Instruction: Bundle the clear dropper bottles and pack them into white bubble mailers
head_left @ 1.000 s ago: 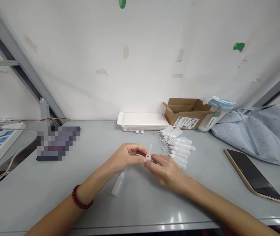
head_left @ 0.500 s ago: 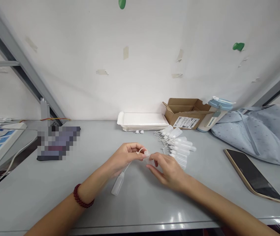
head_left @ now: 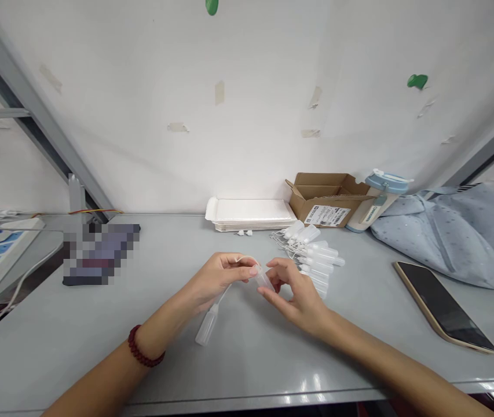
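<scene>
My left hand [head_left: 224,275] pinches the top end of a small translucent plastic bottle [head_left: 264,281] between thumb and fingers, and a thin white cord [head_left: 247,258] loops over those fingers. The right hand [head_left: 294,292] curls around the lower part of the same bottle, thumb at its near side and index finger raised off it. Below the left hand, a second small bottle [head_left: 207,327] lies on the table, its white cord running up into that hand. A pile of similar corded bottles [head_left: 318,255] lies beyond the right hand.
Behind my hands are a stack of white trays [head_left: 251,211], two small white caps [head_left: 245,233] and an open cardboard box [head_left: 329,200]. A tumbler [head_left: 374,202], a blue cloth bag [head_left: 442,237] and a phone [head_left: 442,307] sit right. A power strip [head_left: 1,249] is left.
The right index finger has lifted and spread from the bottle, leaving more of its body visible. My left hand stays almost in place, and the view has shifted slightly.
</scene>
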The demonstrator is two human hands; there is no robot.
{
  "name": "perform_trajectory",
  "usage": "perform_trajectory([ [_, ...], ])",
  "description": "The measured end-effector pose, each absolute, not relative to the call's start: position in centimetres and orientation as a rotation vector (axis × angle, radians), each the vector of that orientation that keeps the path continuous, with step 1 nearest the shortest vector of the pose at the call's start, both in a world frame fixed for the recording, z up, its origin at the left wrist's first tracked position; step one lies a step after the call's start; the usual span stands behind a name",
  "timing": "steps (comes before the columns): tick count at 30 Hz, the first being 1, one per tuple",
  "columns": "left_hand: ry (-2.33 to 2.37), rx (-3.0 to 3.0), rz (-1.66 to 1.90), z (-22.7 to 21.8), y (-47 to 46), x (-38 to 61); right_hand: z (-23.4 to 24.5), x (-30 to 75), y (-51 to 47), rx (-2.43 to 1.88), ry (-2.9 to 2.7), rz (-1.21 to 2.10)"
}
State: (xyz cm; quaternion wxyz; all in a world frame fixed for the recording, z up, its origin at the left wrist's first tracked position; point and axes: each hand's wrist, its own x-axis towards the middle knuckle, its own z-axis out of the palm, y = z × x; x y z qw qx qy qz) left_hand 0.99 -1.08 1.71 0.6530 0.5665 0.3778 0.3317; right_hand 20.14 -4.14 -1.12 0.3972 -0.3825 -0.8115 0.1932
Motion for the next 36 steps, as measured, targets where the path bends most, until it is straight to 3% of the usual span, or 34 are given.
perform_trajectory([
  [5, 0.828, 1.257, 0.810, 1.1, -1.1, 1.2, -0.5, 20.0, -4.2, -1.006, -1.919, 0.797],
  [15, 0.978, 1.418, 0.866, 1.1, -0.7, 1.6, -1.2, 19.9, -3.8, -1.059, -1.833, 0.907],
  [21, 1.479, 1.924, 0.917, -1.2, 2.6, 0.3, -0.7, 19.9, -3.6, -1.100, -1.700, 1.056],
  [36, 1.619, 2.308, 0.711, -3.1, 7.8, 3.0, 0.0, 21.0, -1.9, -1.108, -1.466, 1.193],
])
